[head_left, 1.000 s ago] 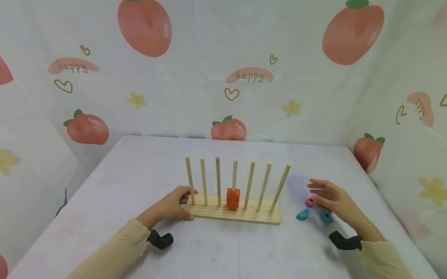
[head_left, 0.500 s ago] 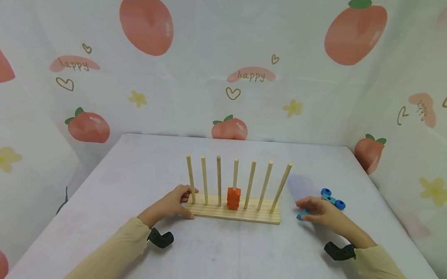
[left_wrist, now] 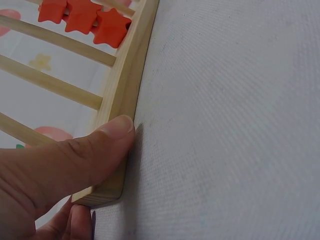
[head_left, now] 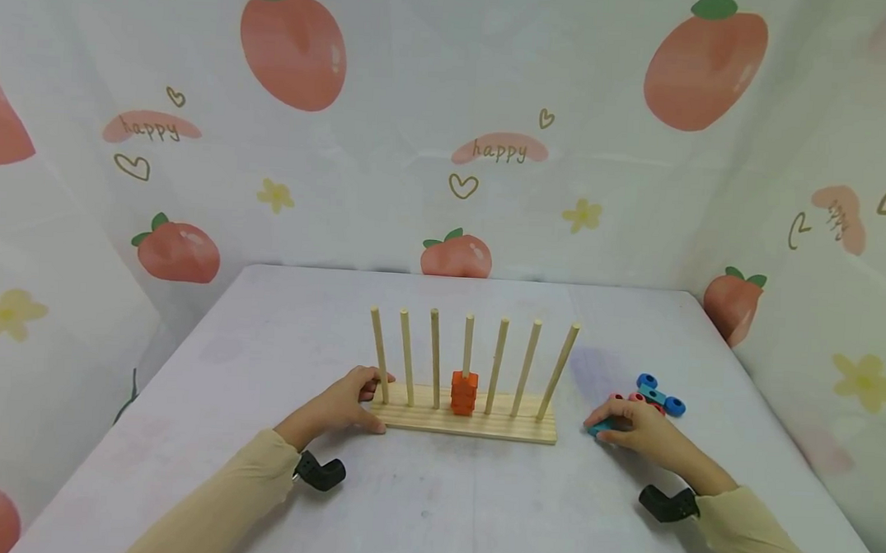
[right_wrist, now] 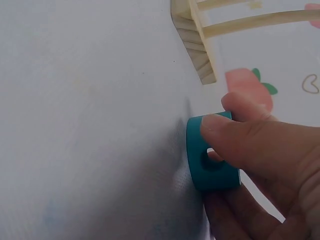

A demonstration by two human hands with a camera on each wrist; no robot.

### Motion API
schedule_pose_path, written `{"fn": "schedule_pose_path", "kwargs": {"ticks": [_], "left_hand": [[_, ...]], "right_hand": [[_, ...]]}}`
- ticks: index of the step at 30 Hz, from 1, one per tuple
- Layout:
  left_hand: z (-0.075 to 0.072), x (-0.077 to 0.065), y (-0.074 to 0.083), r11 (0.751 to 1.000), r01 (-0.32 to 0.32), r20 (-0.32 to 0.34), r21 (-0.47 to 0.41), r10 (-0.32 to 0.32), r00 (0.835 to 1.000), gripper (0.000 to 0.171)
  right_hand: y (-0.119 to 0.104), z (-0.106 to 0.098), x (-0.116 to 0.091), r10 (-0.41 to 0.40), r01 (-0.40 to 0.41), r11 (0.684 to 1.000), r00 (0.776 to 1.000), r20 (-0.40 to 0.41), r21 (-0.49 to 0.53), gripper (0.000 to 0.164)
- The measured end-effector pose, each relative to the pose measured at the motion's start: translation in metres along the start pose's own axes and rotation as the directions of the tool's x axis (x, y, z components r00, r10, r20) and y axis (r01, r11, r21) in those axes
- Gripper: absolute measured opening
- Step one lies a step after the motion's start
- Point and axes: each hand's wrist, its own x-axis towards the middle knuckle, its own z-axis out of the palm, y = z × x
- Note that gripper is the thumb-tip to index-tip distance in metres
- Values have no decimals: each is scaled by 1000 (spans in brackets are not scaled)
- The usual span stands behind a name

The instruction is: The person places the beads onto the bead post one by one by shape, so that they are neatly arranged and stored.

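Observation:
My left hand [head_left: 343, 401] grips the left end of a wooden peg board [head_left: 466, 427], thumb on the front edge and fingers behind. Several upright wooden rods stand in a row along the board. Orange-red star beads [head_left: 463, 394] are stacked low on the middle rod. To the right of the board, my right hand [head_left: 647, 438] pinches a teal block [right_wrist: 216, 177] between thumb and fingers, low at the table surface. The right wrist view shows the block's curved side and a hole through it. Whether it touches the table I cannot tell.
Just beyond the right hand lie a teal piece with blue round ends [head_left: 651, 394] and pink-red pieces [head_left: 636, 397], partly hidden by the hand. A white cloth covers the table [head_left: 433, 507]. A fruit-printed curtain [head_left: 392, 84] hangs behind it.
My right hand has moved left and down from over the loose pieces to the teal block, and its fingers have closed on it. The left hand keeps its hold on the board.

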Motion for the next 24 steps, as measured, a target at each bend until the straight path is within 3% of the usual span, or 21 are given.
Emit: {"fn": "schedule_pose_path", "kwargs": {"ticks": [7,12,17,21,24], "left_hand": [[1,0,-1,1000,11,-8,-1,-11,1000,75],[1,1,-1,1000,11,-6,2,-11,1000,75],[2,1,0,1000,13,-2,-1,-13,1000,75],[1,0,2,1000,12,1,-1,-12,1000,75],[1,-2,4,1000,14,1,-6,-14,1000,74]], "right_hand": [[-3,2,-2,-12,11,1000,999,-32,-27,13],[-12,6,0,-55,46,997,986,-159,-60,19],[-21,9,3,-63,93,992,953,-295,90,22],[-30,8,8,-34,130,954,943,-332,271,23],[-41,5,11,9,106,949,933,-360,298,28]]}}
